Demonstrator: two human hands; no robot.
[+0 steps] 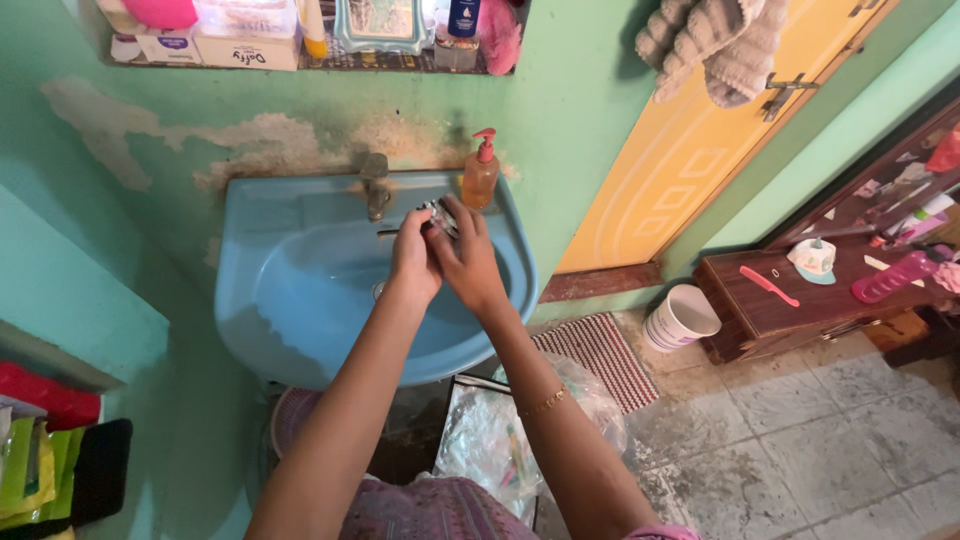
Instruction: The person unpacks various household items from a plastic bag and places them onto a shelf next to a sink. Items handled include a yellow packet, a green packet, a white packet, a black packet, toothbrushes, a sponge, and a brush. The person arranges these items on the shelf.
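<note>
Nearest the camera, two forearms reach over the blue washbasin (300, 330). The left hand (413, 262) and right hand (468, 262) press together around one small shiny metallic object (437, 215), held just under the single tap (375, 185); what it is, I cannot tell. Wet fingers could let it slip into the basin's drain. One orange soap pump bottle (480, 175) stands on the rim, within elbow's reach of toppling. One white bucket (680, 317) sits on the floor.

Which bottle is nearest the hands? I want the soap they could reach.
The orange pump bottle on the blue sink's rim, just beside the right hand. The other bottles stand up on the wall shelf.
</note>
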